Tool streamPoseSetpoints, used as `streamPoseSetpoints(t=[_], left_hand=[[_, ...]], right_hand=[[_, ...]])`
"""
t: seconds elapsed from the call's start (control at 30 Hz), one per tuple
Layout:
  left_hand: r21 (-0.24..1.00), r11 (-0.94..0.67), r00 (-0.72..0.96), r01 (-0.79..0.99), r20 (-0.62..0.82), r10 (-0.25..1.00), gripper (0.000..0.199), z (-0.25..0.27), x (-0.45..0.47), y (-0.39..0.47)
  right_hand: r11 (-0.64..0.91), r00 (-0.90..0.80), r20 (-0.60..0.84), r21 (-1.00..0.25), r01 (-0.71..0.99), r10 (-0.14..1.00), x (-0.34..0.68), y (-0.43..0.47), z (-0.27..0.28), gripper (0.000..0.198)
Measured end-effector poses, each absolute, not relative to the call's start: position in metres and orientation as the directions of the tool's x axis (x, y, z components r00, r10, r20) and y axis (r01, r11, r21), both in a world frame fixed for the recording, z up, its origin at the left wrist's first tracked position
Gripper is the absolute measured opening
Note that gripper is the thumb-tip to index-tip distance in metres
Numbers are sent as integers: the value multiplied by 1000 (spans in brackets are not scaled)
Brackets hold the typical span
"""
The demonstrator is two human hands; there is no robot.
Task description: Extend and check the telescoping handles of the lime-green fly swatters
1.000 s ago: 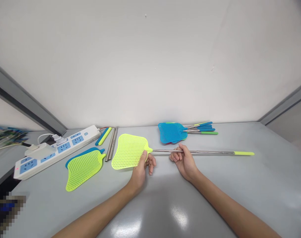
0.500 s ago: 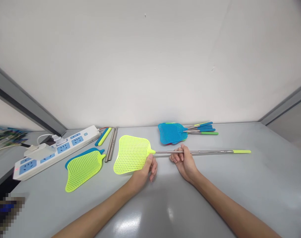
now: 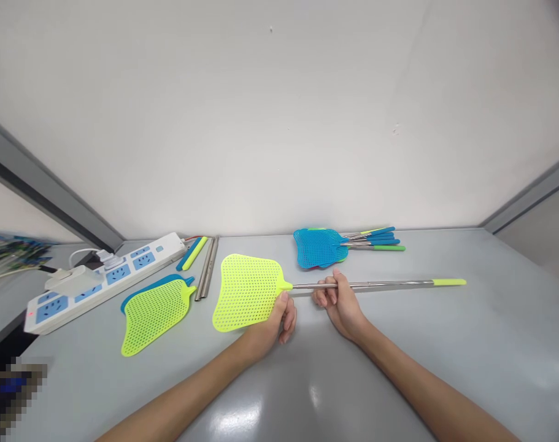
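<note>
A yellow-green fly swatter (image 3: 248,291) with a perforated head and a long extended metal rod lies across the space before me, its yellow grip pointing right. My left hand (image 3: 279,319) pinches the lower right corner of the head near its neck, thumb on top. Around the rod, right of the neck, my right hand (image 3: 339,301) is closed with its fingers curled. Left of the swatter are a loose yellow-green swatter head (image 3: 157,316) and a blue one (image 3: 143,291) partly beneath it.
Metal rods (image 3: 207,270) and yellow and blue grips (image 3: 194,253) lie left of centre. A white power strip (image 3: 108,285) with plugged-in chargers stands farther left. Several assembled swatters (image 3: 320,247) are stacked near the wall on the grey table (image 3: 445,344).
The swatter's head has shifted slightly down and right along with my left hand. My right hand has slid a little left on the rod.
</note>
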State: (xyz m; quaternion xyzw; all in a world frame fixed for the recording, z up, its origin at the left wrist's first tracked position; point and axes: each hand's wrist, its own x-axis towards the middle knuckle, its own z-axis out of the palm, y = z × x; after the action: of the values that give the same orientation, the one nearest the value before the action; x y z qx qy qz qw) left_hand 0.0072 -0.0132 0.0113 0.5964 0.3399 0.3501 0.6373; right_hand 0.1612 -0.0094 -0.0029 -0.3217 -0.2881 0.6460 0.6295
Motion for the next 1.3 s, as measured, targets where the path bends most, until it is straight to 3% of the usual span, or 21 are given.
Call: streamPoseSetpoints(t=[0.23,0.6,1.3], left_hand=[[998,52,524,-30,-28,851,49,13,8,-15],[999,42,570,1,-35,821,50,12,6,-14],[992,25,605,121,-93,791,48,16,6,-20]], right_hand=[[-20,1,-23,-875,-484,1000,159,-11,-3,52],[0,-40,17,-924,-381,999,160,-12,-8,52],[-11,-103,29,-932,-362,994,157,-14,-9,55]])
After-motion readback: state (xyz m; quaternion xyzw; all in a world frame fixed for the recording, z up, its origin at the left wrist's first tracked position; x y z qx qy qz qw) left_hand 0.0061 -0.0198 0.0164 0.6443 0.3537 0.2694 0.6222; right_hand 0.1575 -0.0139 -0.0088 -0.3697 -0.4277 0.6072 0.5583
